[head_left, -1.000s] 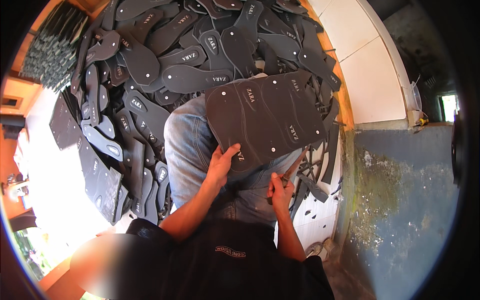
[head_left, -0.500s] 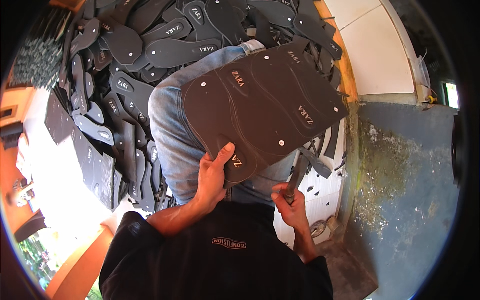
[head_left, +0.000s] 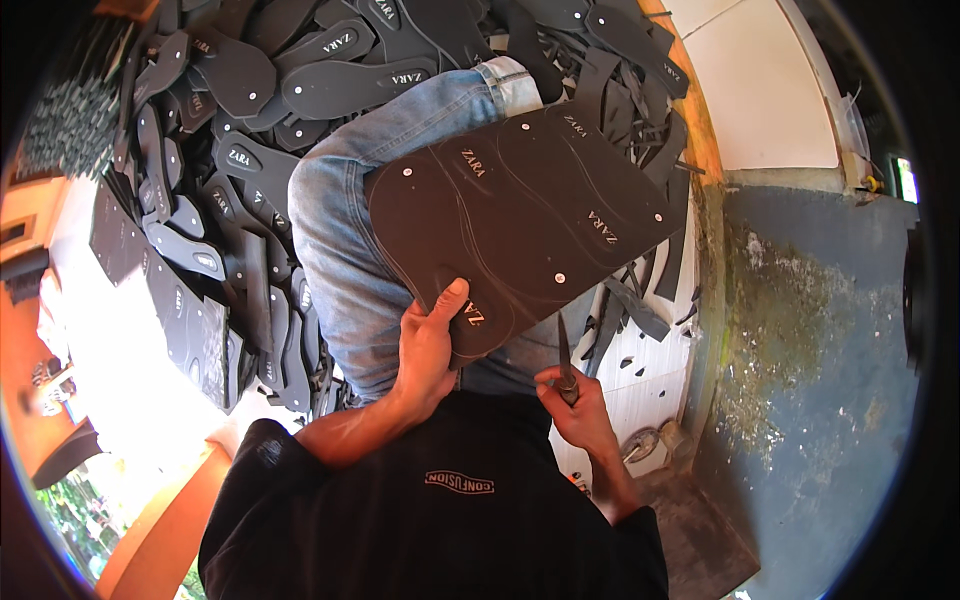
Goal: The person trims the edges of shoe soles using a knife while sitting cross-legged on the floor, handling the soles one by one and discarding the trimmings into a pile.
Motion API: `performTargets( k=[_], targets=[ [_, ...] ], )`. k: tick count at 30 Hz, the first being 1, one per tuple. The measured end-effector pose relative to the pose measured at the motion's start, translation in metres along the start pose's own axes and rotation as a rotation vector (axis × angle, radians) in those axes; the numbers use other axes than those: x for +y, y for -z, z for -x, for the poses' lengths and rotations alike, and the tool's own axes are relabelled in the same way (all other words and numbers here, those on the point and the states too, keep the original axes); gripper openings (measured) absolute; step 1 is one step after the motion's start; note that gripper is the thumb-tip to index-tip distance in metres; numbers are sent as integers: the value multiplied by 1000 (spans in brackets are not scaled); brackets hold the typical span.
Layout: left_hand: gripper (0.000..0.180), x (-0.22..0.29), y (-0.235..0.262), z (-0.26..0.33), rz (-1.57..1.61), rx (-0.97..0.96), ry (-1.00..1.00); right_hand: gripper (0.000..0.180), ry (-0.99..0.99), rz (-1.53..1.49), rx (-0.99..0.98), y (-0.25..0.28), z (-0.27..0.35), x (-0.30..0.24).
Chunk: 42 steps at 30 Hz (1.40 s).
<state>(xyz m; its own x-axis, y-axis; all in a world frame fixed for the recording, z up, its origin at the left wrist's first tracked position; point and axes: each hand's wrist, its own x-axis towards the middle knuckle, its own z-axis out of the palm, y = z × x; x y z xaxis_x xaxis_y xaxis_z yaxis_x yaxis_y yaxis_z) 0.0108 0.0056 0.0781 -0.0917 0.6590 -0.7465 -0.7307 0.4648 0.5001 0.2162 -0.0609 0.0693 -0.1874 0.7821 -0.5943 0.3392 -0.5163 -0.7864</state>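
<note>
- Two hands work over a dark rubber sheet (head_left: 520,215) that lies across the person's knee in blue jeans (head_left: 345,250).
- Around the sheet, mostly beyond and left of it, dozens of black sole cut-outs (head_left: 250,90) cover the floor.
- Right of the sheet stands a stained blue-grey wall (head_left: 810,330), with a pale tiled floor (head_left: 640,390) below the sheet's lower right corner.
- Left hand (head_left: 430,345) is clamped on the sheet's near edge, thumb on top, fingers underneath and hidden.
- Right hand (head_left: 575,405) is closed in a fist around a knife (head_left: 563,355), its blade pointing up just beside the sheet's near edge.
- Faint outlines are scored on the sheet; whether the blade tip touches it is hard to make out.
</note>
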Motion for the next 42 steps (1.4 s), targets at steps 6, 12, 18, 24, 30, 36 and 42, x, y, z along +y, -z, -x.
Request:
performTargets(
  k=[6,12,18,24,30,36,42],
  targets=[
    [30,2,9,0,-57,-26,39,10,-22,118,-28,1,-3,3],
    [31,5,10,0,-87,-6,75,9,-45,114,-24,-5,-7,12],
    [24,6,26,-7,-177,-31,142,7,3,207,-62,-11,-22,17],
    [26,6,26,-13,-272,-19,139,7,9,231,-31,-19,-38,25],
    [23,7,31,-16,-309,-12,169,7,-30,258,-50,-25,-53,13],
    [23,10,31,-17,-263,-63,186,9,-19,307,-54,-36,-71,3],
    [24,9,32,-18,-251,-88,202,18,233,163,89,-59,-83,2]
  ],
)
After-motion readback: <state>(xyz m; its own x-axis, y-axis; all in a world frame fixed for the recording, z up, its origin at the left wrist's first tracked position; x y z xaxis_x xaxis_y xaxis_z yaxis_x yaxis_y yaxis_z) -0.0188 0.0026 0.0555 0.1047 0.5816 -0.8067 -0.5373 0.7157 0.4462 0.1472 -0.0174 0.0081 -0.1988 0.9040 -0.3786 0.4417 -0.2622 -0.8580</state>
